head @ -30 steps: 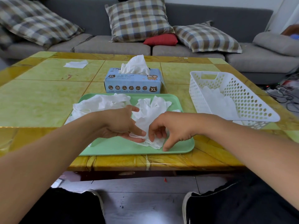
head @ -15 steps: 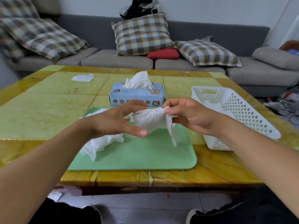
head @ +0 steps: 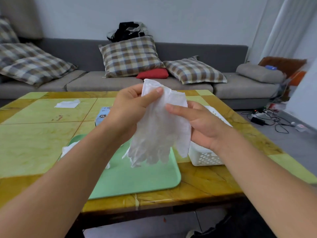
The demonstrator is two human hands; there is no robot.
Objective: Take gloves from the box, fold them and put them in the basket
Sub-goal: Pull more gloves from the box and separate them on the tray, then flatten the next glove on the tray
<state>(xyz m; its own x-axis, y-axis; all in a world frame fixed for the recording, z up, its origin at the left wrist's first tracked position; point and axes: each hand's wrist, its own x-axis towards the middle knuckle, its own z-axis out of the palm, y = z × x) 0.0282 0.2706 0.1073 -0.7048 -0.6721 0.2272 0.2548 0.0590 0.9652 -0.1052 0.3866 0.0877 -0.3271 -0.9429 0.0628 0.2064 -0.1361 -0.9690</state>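
Note:
A thin white glove (head: pixel 159 133) hangs in the air above the table, cuff up and fingers down. My left hand (head: pixel 130 109) pinches its cuff between thumb and fingers. My right hand (head: pixel 199 122) holds the glove's right edge, thumb on the front and fingers behind it. Behind my left hand, the blue glove box (head: pixel 102 115) is mostly hidden. The white perforated basket (head: pixel 205 157) stands on the table to the right, largely covered by my right hand. More white gloves (head: pixel 68 149) lie on the left side of the green tray (head: pixel 137 179).
The tray lies on a yellow-green tiled table (head: pixel 34 138) near its front edge. A white sheet (head: pixel 66 103) lies at the table's far left. A grey sofa with checked cushions (head: pixel 130 57) runs behind. Cables (head: pixel 267 119) lie on the floor at right.
Both hands have lifted one glove from the tray, raised it higher and spread it out so it hangs flat. The camera has tilted up.

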